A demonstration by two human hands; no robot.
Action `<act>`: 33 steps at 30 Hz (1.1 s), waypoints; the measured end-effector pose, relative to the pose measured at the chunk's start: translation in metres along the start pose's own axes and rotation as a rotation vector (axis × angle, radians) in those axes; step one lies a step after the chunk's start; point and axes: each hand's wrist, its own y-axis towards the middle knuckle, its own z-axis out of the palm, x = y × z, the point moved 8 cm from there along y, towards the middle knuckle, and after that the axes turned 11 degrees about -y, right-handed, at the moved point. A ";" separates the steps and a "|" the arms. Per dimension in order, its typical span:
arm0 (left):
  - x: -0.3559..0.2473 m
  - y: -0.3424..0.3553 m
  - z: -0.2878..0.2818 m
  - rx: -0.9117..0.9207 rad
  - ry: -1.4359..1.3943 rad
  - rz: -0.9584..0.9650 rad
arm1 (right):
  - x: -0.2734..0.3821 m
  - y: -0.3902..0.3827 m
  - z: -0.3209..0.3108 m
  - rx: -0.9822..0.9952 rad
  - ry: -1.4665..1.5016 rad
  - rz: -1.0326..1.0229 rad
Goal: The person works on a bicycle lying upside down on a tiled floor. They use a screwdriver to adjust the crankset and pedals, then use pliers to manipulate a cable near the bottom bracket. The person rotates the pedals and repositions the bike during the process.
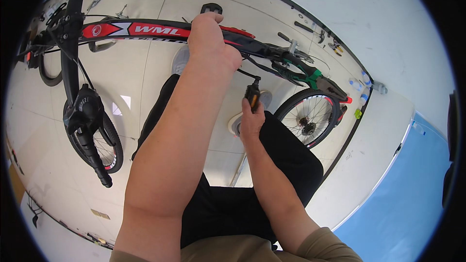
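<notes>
Upper centre, one black-and-red tubular bicycle frame (160,30), our left hand (208,37) across it, finger closure hidden; centre, one black-and-orange blocky pedal (252,95), our right hand (253,123) closed around it: apparently pedal handling, next needing a steadied frame.

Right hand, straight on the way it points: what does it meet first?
The black pedal, which the right hand already holds. Past that, the crank arm seems next in line, though depth is unclear from this one view.
</notes>
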 end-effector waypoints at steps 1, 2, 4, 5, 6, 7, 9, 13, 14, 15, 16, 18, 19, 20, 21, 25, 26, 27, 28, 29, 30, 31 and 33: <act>0.000 0.000 0.001 0.013 -0.028 0.000 | -0.009 0.003 0.000 -0.003 0.074 0.109; 0.000 0.000 0.000 0.008 -0.028 0.002 | -0.012 0.003 0.000 0.009 0.255 0.175; -0.001 0.001 0.000 -0.002 -0.032 0.007 | -0.005 0.000 0.003 0.034 0.614 0.304; -0.002 0.000 -0.002 0.000 -0.017 0.001 | -0.016 0.001 0.007 0.052 0.687 0.405; 0.000 -0.002 -0.001 0.007 -0.001 -0.010 | -0.021 0.002 0.011 0.139 0.774 0.464; 0.001 -0.004 0.000 0.014 0.014 -0.022 | -0.025 0.002 0.016 0.227 0.860 0.523; -0.001 -0.003 0.000 -0.003 0.035 0.005 | -0.033 0.002 0.025 0.317 0.945 0.590; 0.000 0.001 0.001 0.010 -0.021 0.004 | -0.041 0.005 0.017 0.217 0.788 0.531; 0.001 0.002 0.000 0.008 -0.025 0.002 | -0.042 0.005 0.011 0.127 0.702 0.512; 0.000 0.003 -0.001 0.006 -0.030 0.001 | -0.039 0.004 0.005 0.040 0.615 0.492; -0.001 0.002 -0.001 0.005 -0.036 -0.001 | -0.025 0.002 0.000 -0.029 0.493 0.373; -0.002 -0.001 0.000 0.014 -0.016 0.014 | 0.001 -0.005 -0.010 -0.168 0.249 0.135; -0.002 -0.003 0.001 0.020 -0.004 0.019 | 0.009 -0.004 -0.010 -0.168 0.062 -0.004; 0.000 -0.003 0.002 0.016 -0.005 0.012 | 0.014 -0.003 -0.007 -0.165 -0.124 -0.141; 0.000 -0.002 0.001 0.010 -0.008 0.009 | 0.023 -0.005 -0.002 -0.157 -0.312 -0.277; 0.000 0.001 0.000 0.014 -0.031 0.010 | 0.005 0.002 -0.001 -0.031 -0.074 -0.093; 0.000 0.002 0.000 0.014 -0.033 0.013 | 0.000 0.001 -0.001 -0.022 0.070 -0.032; -0.001 0.002 0.000 0.013 -0.036 0.017 | -0.002 0.000 0.000 -0.010 0.212 0.029; -0.001 0.003 -0.001 0.012 -0.039 0.020 | -0.006 -0.001 0.002 0.007 0.342 0.117; -0.002 0.004 -0.001 0.014 -0.046 0.019 | -0.008 -0.001 0.003 0.025 0.472 0.205; -0.001 0.003 -0.001 0.016 -0.050 0.016 | -0.011 -0.001 0.004 0.039 0.604 0.294; -0.001 0.003 0.000 0.019 -0.055 0.012 | -0.016 0.002 0.007 0.058 0.681 0.367; -0.002 0.000 0.000 0.015 -0.016 0.019 | -0.020 0.002 0.013 0.170 0.830 0.473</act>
